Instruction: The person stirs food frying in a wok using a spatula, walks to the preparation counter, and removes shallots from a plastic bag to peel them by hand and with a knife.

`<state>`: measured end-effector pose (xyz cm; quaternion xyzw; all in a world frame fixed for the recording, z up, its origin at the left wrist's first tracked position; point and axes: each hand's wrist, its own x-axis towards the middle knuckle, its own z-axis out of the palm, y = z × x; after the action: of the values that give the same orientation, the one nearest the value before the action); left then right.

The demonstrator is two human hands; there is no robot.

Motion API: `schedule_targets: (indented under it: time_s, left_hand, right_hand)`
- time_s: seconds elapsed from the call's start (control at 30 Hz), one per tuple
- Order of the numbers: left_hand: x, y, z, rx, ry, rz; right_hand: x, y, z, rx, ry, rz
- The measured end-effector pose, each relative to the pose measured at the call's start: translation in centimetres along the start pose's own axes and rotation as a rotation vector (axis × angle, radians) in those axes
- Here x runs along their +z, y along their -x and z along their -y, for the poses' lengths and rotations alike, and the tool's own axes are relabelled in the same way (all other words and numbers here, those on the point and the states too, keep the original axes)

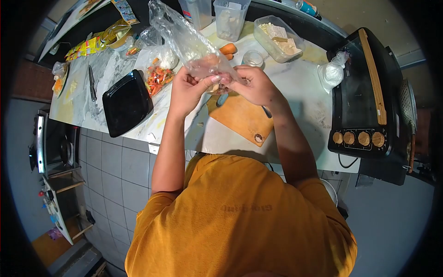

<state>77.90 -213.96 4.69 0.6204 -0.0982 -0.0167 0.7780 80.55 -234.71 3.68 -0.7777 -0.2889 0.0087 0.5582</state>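
Observation:
My left hand [190,91] and my right hand [259,86] both pinch a clear plastic bag [187,39] by its lower part, and its long upper part stretches away to the upper left. Small pinkish and brownish pieces show at the bag's lower end between my hands; their kind I cannot make out. Under the hands lies an orange-brown wooden cutting board [240,119]. On it a knife [222,99] is partly hidden by my right hand. Just beyond my hands are orange carrots [228,50] and a small glass jar [252,59].
A black tray [127,104], another knife [92,83] and a bag of cut red and orange vegetables [159,78] lie to the left. At the back stand plastic containers [230,18] and an open food box [279,39]. A black oven [357,97] and a white bag [331,74] occupy the right.

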Motion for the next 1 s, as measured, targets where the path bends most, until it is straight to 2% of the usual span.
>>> schedule_targets:
  time_s: [0.07, 0.13, 0.27, 0.33, 0.37, 0.43, 0.47, 0.53, 0.67, 0.73, 0.77, 0.83, 0.87, 0.93, 1.0]
  left_hand:
    - [0.2, 0.1, -0.3, 0.016, -0.018, -0.053]
    - [0.0, 0.0, 0.2, 0.029, -0.001, -0.021]
    - [0.2, 0.0, 0.0, -0.005, 0.017, 0.025]
    - [0.4, 0.1, -0.3, -0.019, 0.059, 0.01]
    - [0.5, 0.1, -0.3, -0.033, 0.101, -0.002]
    - [0.1, 0.0, 0.3, -0.039, 0.116, -0.011]
    - [-0.1, 0.0, 0.5, -0.046, 0.129, -0.023]
    - [0.1, 0.1, 0.2, -0.013, 0.097, -0.018]
    - [-0.4, 0.2, 0.8, -0.019, -0.019, 0.022]
    - [0.2, 0.5, 0.6, 0.002, 0.046, 0.026]
    - [0.4, 0.5, 0.5, 0.023, 0.112, 0.03]
    - [0.5, 0.4, 0.3, -0.012, 0.084, 0.046]
    - [0.5, 0.4, 0.2, -0.044, 0.056, 0.061]
    - [1.0, 0.5, 0.1, -0.055, 0.04, 0.045]
    - [0.9, 0.5, 0.4, -0.066, 0.022, 0.027]
  right_hand:
    - [0.2, 0.1, -0.1, -0.006, -0.069, -0.011]
    - [0.3, 0.2, 1.0, 0.038, -0.168, -0.048]
    - [0.0, 0.2, 0.5, 0.046, -0.128, -0.047]
    - [-0.3, 0.1, -0.4, -0.076, 0.058, 0.018]
    - [-0.2, 0.0, -0.9, -0.075, 0.058, 0.017]
    - [0.1, -0.3, -1.2, -0.258, 0.107, -0.018]
    - [0.1, -0.1, -1.2, -0.257, 0.107, -0.019]
    - [0.3, 0.4, -0.4, 0.101, -0.222, -0.009]
    - [0.6, 0.7, 0.9, 0.134, -0.338, -0.115]
    - [-0.1, 0.9, 1.3, 0.41, -0.295, -0.039]
    - [-0.1, 0.7, 1.2, 0.41, -0.296, -0.039]
    - [0.0, 0.5, 0.9, -0.081, -0.083, -0.101]
    - [0.2, 0.7, 0.8, -0.079, -0.083, -0.103]
    - [0.8, 1.1, 0.4, 0.091, -0.287, -0.184]
    - [0.6, 1.8, 0.2, 0.143, -0.277, -0.131]
